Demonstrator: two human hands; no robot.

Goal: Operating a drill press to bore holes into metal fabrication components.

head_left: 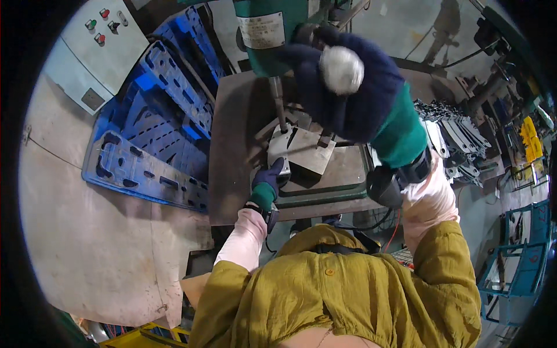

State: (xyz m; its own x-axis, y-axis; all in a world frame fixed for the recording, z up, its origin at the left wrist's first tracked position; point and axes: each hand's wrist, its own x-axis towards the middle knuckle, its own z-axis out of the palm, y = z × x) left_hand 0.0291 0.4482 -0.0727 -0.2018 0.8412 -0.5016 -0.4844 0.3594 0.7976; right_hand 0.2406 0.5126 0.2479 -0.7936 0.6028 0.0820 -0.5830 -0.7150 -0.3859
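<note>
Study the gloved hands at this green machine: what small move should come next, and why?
Probably press the metal part down firmly with the left hand: it holds the near end, the tool points down at the far end, and the right hand is raised at a pale round knob. Tool contact is unclear.

Toward one o'clock, the gloved right hand (374, 95) and a silvery knob (342, 71) blur; whether the fingers grip anything is unclear. Left-hand fingers (277, 166) partly vanish against a metal part (279, 145), whose contact with the spindle (278, 104) is too small to read. The green machine head (268, 62) is cut off at twelve o'clock, the blue rack (529, 250) by the rim near four; metal pieces (461, 136) before three overlap uncountably.
</note>
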